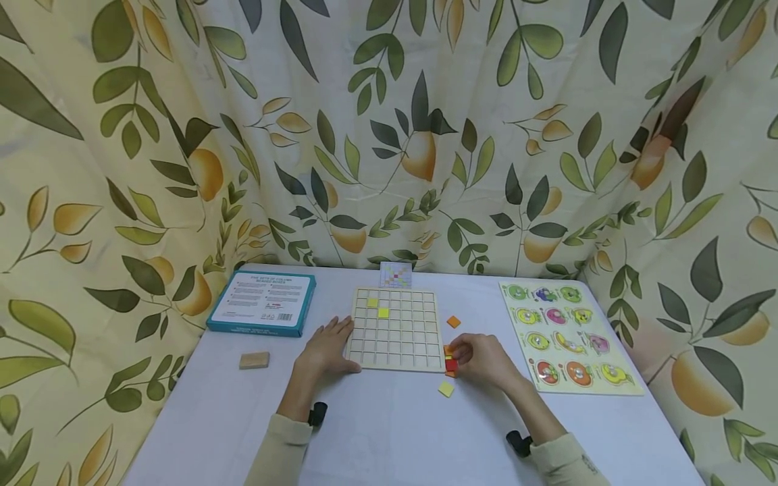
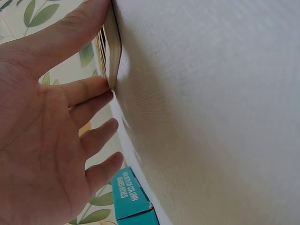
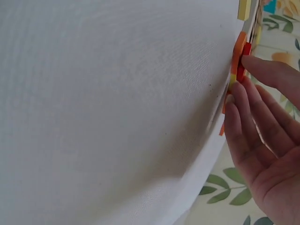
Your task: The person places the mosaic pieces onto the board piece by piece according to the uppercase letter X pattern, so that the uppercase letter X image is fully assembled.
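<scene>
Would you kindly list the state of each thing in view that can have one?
Grid board: flat, two yellow tiles seated, other cells bare.
Left hand: fingers straight, against the board's left edge.
Right hand: pinching the red tile.
Orange tile: loose.
Teal box: closed, flat.
Knob puzzle: all pieces seated.

You are getting soft, even, bright light from above in the head view; only faint shadows are lying under the hands at 6 o'clock. The curtain [image 1: 389,128] is bowing toward the edges (wide-lens distortion). In both wrist views, the close fingers are blurring slightly, with no glare showing.
</scene>
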Motion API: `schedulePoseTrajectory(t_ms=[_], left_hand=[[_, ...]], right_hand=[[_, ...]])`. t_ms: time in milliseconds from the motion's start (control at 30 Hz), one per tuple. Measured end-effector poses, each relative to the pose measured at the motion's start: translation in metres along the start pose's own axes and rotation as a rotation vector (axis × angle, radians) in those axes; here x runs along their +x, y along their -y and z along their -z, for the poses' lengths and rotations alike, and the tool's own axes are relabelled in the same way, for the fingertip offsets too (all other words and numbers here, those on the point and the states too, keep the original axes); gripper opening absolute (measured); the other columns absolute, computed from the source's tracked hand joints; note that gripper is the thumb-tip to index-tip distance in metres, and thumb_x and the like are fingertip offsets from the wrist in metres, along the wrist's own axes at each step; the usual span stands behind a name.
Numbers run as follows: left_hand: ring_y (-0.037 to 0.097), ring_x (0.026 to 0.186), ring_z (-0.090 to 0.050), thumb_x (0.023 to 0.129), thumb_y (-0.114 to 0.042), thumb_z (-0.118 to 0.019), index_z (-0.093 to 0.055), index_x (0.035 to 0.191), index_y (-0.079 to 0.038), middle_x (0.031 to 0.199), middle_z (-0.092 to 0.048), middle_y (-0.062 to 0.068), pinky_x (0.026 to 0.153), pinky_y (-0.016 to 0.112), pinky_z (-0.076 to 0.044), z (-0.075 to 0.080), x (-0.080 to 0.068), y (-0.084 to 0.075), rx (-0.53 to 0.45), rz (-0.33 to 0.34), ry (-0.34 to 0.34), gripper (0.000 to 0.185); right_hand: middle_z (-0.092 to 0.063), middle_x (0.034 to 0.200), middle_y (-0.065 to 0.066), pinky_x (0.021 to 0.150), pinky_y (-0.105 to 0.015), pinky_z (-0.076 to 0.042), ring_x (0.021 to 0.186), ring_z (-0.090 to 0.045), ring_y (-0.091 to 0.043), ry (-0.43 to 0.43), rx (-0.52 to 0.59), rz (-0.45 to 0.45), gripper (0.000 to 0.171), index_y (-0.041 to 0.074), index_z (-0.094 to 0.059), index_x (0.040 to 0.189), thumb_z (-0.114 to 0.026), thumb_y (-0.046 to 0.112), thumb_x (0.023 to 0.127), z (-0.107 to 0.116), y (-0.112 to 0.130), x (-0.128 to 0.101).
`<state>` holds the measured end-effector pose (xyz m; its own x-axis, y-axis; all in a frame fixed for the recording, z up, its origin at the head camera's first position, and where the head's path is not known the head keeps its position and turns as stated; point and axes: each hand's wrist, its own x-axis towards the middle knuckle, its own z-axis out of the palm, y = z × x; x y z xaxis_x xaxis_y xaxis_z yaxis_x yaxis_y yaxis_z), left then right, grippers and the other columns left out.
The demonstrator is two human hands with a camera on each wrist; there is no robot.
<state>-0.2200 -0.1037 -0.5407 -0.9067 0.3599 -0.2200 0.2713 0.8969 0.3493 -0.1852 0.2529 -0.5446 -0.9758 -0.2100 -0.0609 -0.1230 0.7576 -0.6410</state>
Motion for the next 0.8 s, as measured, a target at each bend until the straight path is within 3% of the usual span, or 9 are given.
schedulePoseTrajectory(t_ms=[500,800], left_hand=[[0.030,0.150,-0.014,0.072,-0.048,-0.083,-0.030,0.154,-0.010,0.161,-0.025,0.005,0.120,0.053,-0.016,0.000,0.001,0.001,-0.007,-0.001,0.004,0.104],[0.030,0.150,-0.014,0.072,-0.048,-0.083,-0.030,0.154,-0.009,0.161,-0.024,0.006,0.120,0.053,-0.016,-0.001,0.002,0.002,-0.010,-0.004,0.005,0.105]], right_hand=[[-0.071,0.088,0.003,0.068,-0.026,-0.055,0.074,-0.063,-0.009,-0.059,-0.026,0.015,0.036,0.011,-0.072,0.102,-0.082,0.001,0.069,0.002,0.001,0.003],[-0.072,0.090,-0.001,0.068,-0.025,-0.056,0.075,-0.065,-0.009,-0.097,-0.006,0.084,0.038,0.007,-0.071,0.107,-0.084,0.005,0.071,0.010,0.015,0.020]])
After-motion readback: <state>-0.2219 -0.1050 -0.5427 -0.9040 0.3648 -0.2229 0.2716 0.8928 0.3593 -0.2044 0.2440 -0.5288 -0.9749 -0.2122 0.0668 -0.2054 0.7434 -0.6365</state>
